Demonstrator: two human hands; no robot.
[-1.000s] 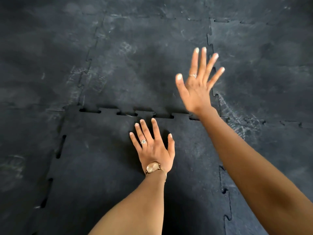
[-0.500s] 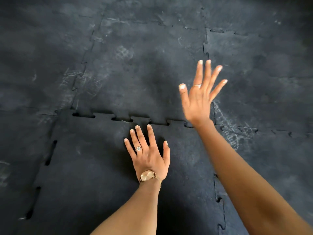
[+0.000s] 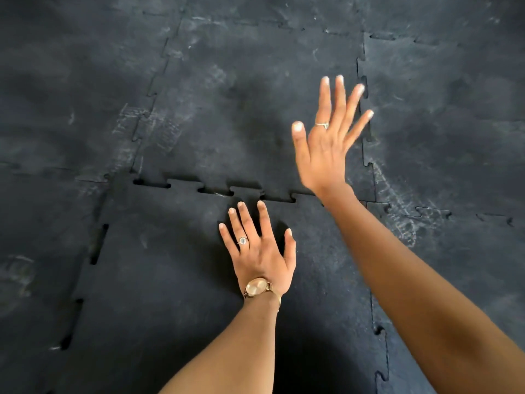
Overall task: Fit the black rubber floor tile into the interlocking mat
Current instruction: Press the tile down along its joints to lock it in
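The black rubber floor tile (image 3: 170, 274) lies in its gap in the interlocking mat (image 3: 241, 109). Dark slots still show along its far seam (image 3: 216, 191) and along its left seam (image 3: 96, 245). My left hand (image 3: 260, 251), with a ring and a gold watch, lies flat on the tile just short of the far seam, fingers spread. My right hand (image 3: 326, 143) is raised above the mat at the tile's far right corner, open, fingers apart, slightly blurred, holding nothing.
Scuffed black tiles of the same mat fill the whole view, with jigsaw seams on the right (image 3: 366, 155) and near right (image 3: 380, 351). White scuff marks (image 3: 403, 223) lie to the right of my right forearm.
My right hand stays raised and open and has shifted slightly in the view. My left hand stays flat on the tile. The view has shifted a little.
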